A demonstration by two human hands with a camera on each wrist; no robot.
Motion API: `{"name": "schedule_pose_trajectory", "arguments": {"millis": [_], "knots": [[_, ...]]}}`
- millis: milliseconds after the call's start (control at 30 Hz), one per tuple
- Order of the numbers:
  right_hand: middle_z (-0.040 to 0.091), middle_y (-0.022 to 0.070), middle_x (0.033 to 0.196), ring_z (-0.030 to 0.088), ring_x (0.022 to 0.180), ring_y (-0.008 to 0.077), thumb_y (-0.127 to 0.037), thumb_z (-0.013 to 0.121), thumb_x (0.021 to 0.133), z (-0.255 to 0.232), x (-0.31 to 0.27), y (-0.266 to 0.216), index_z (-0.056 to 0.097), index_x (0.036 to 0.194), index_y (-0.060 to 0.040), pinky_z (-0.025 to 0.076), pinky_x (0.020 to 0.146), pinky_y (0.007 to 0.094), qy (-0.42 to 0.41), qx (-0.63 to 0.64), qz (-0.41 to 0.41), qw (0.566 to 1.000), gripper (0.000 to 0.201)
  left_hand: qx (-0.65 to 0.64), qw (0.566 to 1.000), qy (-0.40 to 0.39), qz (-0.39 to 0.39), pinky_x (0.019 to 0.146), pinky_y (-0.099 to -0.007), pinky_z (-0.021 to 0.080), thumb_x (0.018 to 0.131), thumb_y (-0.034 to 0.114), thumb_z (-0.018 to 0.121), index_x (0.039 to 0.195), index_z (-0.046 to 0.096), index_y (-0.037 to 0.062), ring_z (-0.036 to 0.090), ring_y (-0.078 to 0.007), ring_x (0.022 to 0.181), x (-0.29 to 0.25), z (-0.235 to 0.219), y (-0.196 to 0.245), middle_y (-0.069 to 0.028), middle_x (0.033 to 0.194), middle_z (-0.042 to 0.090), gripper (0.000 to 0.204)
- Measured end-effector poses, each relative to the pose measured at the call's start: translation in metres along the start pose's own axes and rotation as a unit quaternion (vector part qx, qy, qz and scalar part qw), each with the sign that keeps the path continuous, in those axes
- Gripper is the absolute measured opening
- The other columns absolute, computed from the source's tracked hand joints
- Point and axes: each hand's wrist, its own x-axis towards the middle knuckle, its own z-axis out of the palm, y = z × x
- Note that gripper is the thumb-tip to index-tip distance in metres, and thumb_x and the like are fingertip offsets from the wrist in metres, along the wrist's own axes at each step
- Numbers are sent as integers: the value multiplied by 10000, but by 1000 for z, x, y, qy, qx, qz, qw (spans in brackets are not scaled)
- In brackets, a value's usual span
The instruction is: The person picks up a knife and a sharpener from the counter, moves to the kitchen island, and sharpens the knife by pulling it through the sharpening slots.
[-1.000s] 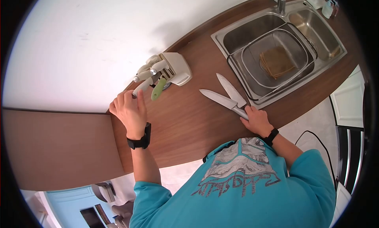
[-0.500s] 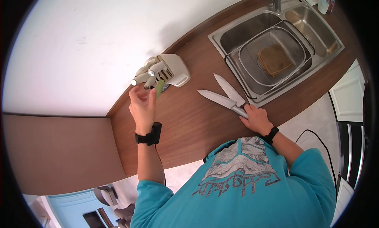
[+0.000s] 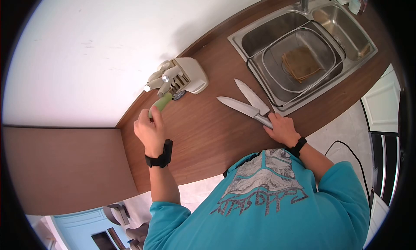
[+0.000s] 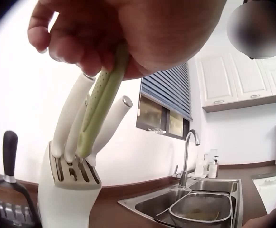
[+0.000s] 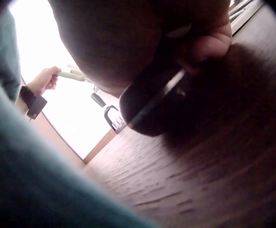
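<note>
My left hand (image 3: pixel 150 132) pinches the end of a green-handled tool (image 3: pixel 163 103) with fingers and thumb. In the left wrist view the green handle (image 4: pixel 98 107) slants up from the slotted top of a cream knife block (image 4: pixel 64 204); its working end is hidden. Several white-handled knives (image 4: pixel 71 111) stand in the block beside it. My right hand (image 3: pixel 284 129) grips the handles of two large knives at the counter's front. A smooth-edged chef's knife (image 3: pixel 237 105) and a serrated knife (image 3: pixel 250 94) fan out from it, blades towards the back left.
A double steel sink (image 3: pixel 236 41) lies right of the knives, with a wire-rimmed basket (image 3: pixel 271 79) holding a folded brown cloth (image 3: pixel 302 64). A black-handled knife sharpener (image 4: pixel 10 154) stands beside the block. The wall (image 3: pixel 99 46) rises close behind the block.
My left hand moved from a white knife handle to the green handle, took hold of it and drew it back from the block towards me. My right hand and both knives stayed put.
</note>
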Motion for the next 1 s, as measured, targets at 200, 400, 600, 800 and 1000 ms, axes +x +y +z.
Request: {"name": "schedule_pose_trajectory", "arguments": {"millis": [200, 400, 600, 800, 1000], "knots": [[598, 122, 882, 626, 727, 355, -335, 651, 797, 0, 0, 0, 507, 990, -69, 495, 637, 467, -7, -11, 6, 1000, 358, -8, 999, 27, 20, 443, -382, 321, 898, 156, 573, 587, 439, 31, 438, -293, 425, 0, -14, -9, -127, 493, 445, 361], [599, 122, 887, 628, 735, 356, -335, 646, 803, -1, 1, -1, 507, 993, -68, 494, 645, 468, -11, -15, 8, 1000, 356, -8, 1000, -1, 16, 453, -374, 342, 892, 169, 598, 622, 473, 32, 471, -285, 449, 1, -3, -8, -117, 516, 482, 328], [598, 121, 893, 629, 736, 352, -331, 643, 805, -3, 1, -2, 507, 995, -69, 491, 650, 467, -11, -12, 6, 1000, 351, -92, 993, -70, -33, 516, -341, 428, 822, 214, 724, 830, 577, 5, 545, -228, 539, 4, 20, -4, -73, 607, 556, 256], [595, 121, 887, 622, 742, 346, -321, 657, 795, -1, 0, -1, 507, 990, -69, 491, 639, 461, -5, -10, 7, 1000, 351, 13, 997, -7, 73, 589, -357, 444, 779, 231, 755, 923, 597, 36, 573, -240, 661, 19, 13, 12, -65, 697, 572, 290], [590, 114, 879, 627, 734, 337, -317, 661, 790, -3, 0, -3, 498, 982, -75, 485, 632, 462, -6, -21, 5, 1000, 349, 93, 980, 0, 178, 593, -360, 446, 787, 246, 738, 909, 650, 20, 598, -242, 682, 55, 27, 26, -101, 815, 621, 272]]}}
